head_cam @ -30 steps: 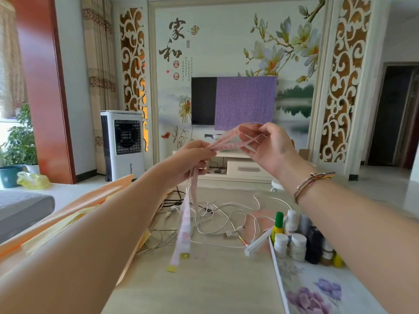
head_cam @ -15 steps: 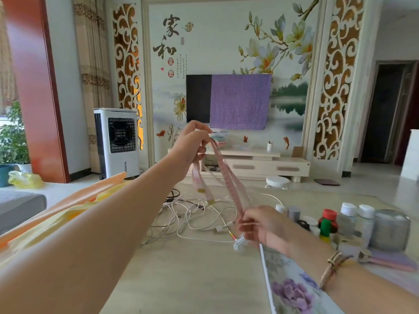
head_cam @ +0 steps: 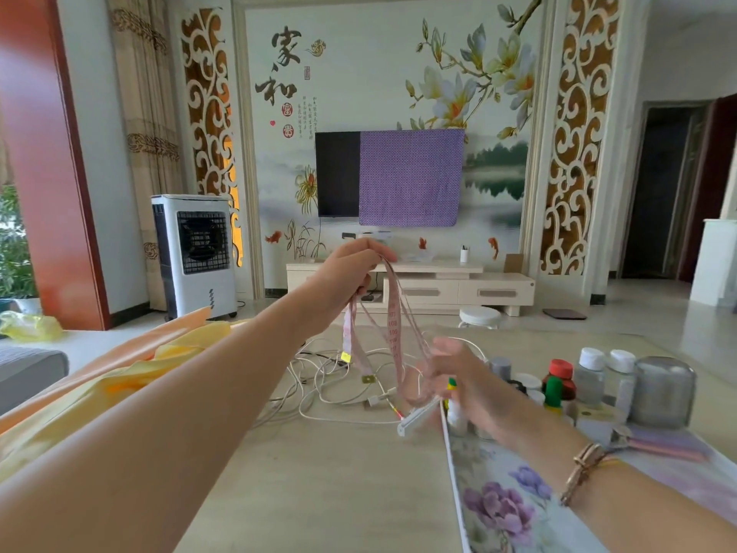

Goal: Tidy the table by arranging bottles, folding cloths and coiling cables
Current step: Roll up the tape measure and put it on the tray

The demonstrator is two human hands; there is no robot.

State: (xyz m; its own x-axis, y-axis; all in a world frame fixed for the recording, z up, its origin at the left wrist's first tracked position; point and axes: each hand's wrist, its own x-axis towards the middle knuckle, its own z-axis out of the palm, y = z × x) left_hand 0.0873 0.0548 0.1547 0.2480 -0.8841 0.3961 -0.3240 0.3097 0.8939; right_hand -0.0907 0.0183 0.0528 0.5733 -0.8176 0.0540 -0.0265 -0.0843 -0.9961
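Note:
My left hand (head_cam: 351, 269) is raised above the table and pinches the top of a pink measuring tape (head_cam: 393, 317) that hangs down in loops. Two of the tape's ends dangle free below it. My right hand (head_cam: 450, 373) is lower, blurred, and grips the bottom of the loops just above the table. A tangle of white cables (head_cam: 339, 393) lies on the table behind the tape. Several bottles (head_cam: 590, 377) stand in a cluster at the right. Orange and yellow cloths (head_cam: 131, 361) lie heaped at the left.
A floral mat (head_cam: 498, 504) covers the table's right front. A metal tin (head_cam: 664, 393) stands beside the bottles, with pink-handled scissors (head_cam: 662, 449) in front of it. A white bar-shaped item (head_cam: 416, 419) lies by the mat's edge.
My right hand dropped from beside the left hand at chest height down to the table, drawing the tape into long hanging loops. Over the last half second both hands barely moved.

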